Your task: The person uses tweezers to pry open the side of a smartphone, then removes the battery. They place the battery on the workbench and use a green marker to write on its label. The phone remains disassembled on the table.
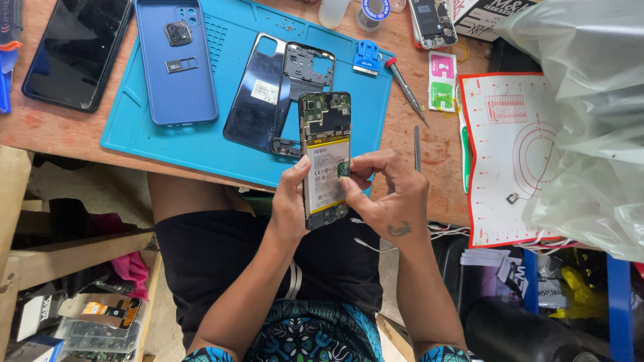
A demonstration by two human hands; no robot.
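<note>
An opened smartphone (325,144) with its back removed shows a circuit board at the top and a white battery below. My left hand (290,204) grips its left edge and holds it over the near edge of a blue work mat (201,144). My right hand (389,194) rests against the phone's right side, thumb and forefinger pinched on a small green tab (343,168) on the battery. The dark back cover (255,94) and a black inner frame (305,70) lie on the mat just beyond the phone.
A blue phone case (176,87) with a camera module lies on the mat. Left of it sits a black phone (74,50). A screwdriver (406,87), a thin metal tool (416,147), wipe packets (442,80), a red-and-white mat (510,154) and a plastic bag (590,100) occupy the right.
</note>
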